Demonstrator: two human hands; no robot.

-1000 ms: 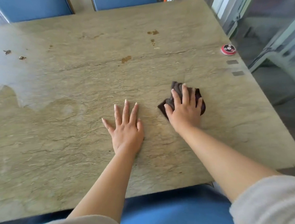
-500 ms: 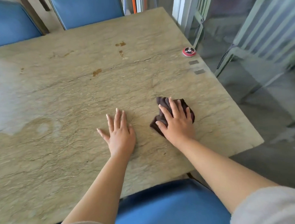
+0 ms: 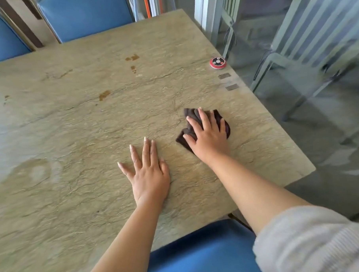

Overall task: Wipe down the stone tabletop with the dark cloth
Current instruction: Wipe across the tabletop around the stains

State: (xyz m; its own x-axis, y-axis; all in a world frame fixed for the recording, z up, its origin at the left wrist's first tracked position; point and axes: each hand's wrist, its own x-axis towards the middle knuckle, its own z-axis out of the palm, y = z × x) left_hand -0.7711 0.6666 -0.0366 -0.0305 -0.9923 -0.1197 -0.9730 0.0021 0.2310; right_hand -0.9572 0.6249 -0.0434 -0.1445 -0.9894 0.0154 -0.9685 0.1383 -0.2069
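Under your left hand [image 3: 149, 178], the greenish-beige stone tabletop [image 3: 71, 130] looks matt and veined. Your right hand [image 3: 208, 135] presses a soft, dark brown fabric cloth [image 3: 191, 113]. Beyond it sits a glossy red plastic disc [image 3: 218, 62].

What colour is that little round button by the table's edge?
Button: red rim, dark face; head view.

Left hand [image 3: 149, 176], right hand [image 3: 209, 135], seemingly flat

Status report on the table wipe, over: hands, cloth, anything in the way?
Left hand flat on stone tabletop. Right hand pressing dark cloth, near right edge. Brown stains beyond; red button at edge, apart from cloth.
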